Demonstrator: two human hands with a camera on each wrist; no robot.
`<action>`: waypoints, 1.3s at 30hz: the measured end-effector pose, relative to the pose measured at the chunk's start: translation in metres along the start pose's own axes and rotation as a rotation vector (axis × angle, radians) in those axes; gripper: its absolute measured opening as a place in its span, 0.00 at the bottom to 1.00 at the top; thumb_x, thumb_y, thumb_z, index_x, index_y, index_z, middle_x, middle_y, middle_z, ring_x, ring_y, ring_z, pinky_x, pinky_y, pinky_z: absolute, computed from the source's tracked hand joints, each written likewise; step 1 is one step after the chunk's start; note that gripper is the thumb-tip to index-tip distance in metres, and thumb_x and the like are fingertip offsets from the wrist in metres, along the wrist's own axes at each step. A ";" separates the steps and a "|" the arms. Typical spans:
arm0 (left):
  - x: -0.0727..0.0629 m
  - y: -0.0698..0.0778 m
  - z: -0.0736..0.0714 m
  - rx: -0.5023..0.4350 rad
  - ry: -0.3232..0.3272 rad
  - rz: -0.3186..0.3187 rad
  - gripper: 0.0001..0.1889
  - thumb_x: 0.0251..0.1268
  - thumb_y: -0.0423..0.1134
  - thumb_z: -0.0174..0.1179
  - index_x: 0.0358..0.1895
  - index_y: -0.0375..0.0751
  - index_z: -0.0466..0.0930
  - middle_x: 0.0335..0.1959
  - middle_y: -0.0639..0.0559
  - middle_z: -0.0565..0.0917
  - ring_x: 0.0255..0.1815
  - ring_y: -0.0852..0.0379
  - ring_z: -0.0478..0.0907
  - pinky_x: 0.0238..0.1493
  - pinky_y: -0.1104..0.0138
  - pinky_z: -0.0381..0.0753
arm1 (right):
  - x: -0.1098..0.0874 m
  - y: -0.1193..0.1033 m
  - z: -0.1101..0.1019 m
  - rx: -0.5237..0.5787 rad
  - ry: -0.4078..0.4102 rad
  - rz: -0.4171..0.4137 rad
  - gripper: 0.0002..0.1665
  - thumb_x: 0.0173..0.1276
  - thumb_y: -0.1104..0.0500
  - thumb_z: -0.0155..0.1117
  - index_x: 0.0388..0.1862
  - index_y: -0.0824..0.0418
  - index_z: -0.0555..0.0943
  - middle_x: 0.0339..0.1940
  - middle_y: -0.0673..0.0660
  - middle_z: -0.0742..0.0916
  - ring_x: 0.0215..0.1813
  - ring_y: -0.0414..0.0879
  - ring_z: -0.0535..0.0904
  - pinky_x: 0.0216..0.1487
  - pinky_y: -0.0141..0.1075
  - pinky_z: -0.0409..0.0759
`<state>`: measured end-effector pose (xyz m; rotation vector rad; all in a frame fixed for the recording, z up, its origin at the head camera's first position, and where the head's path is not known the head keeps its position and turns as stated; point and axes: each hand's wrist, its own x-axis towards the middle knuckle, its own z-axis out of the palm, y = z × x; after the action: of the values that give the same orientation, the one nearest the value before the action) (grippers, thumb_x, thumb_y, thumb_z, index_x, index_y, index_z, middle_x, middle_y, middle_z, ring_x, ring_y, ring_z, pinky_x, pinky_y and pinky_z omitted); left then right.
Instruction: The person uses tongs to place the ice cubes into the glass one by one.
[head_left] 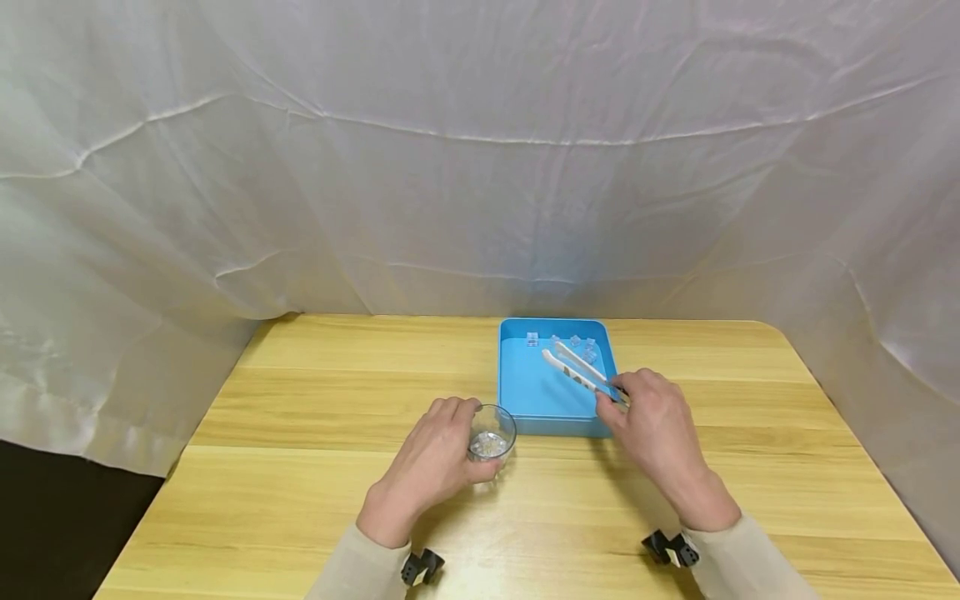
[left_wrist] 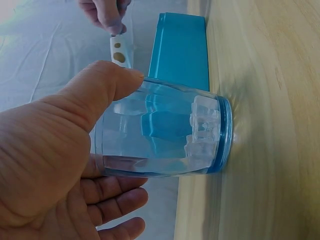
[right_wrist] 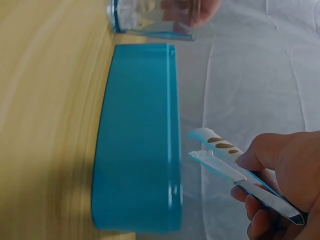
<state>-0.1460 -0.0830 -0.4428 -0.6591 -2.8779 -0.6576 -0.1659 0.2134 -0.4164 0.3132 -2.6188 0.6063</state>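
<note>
My left hand [head_left: 423, 467] holds a clear drinking glass [left_wrist: 160, 130] between thumb and fingers, upright on the table just left of a blue tray [head_left: 525, 392]. Clear ice-like cubes [left_wrist: 204, 125] lie on the glass's bottom. Over the tray, my right hand [head_left: 660, 425] grips white tongs [right_wrist: 220, 167] with brown spots, thumb on one arm and fingers under the other. The tong tips stand apart above the tray's rim, with nothing seen between them. Several clear cubes [head_left: 532, 339] lie along the tray's far side, some partly behind the tongs.
The wooden table [head_left: 300, 492] runs out to both sides of the tray. A pale cloth curtain [head_left: 465, 200] hangs behind and beside it. Each wrist wears a small black camera mount [head_left: 422, 567]. The tray's raised walls surround the loose cubes.
</note>
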 end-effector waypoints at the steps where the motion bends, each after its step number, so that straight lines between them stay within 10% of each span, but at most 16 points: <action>1: 0.000 0.000 0.000 0.000 0.000 0.000 0.42 0.55 0.57 0.78 0.67 0.33 0.76 0.57 0.41 0.83 0.59 0.45 0.78 0.63 0.54 0.81 | 0.000 0.001 0.001 -0.007 0.005 -0.001 0.14 0.67 0.60 0.73 0.43 0.72 0.88 0.33 0.63 0.87 0.30 0.53 0.77 0.37 0.52 0.80; 39: 0.000 0.001 0.000 0.006 -0.017 -0.007 0.43 0.56 0.58 0.77 0.68 0.33 0.75 0.58 0.41 0.83 0.60 0.45 0.78 0.64 0.53 0.81 | 0.015 0.025 0.032 -0.265 0.051 0.069 0.18 0.68 0.58 0.71 0.24 0.69 0.79 0.19 0.60 0.76 0.24 0.58 0.72 0.26 0.50 0.69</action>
<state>-0.1456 -0.0824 -0.4427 -0.6572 -2.8974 -0.6473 -0.1981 0.2185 -0.4450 0.1243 -2.6285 0.2782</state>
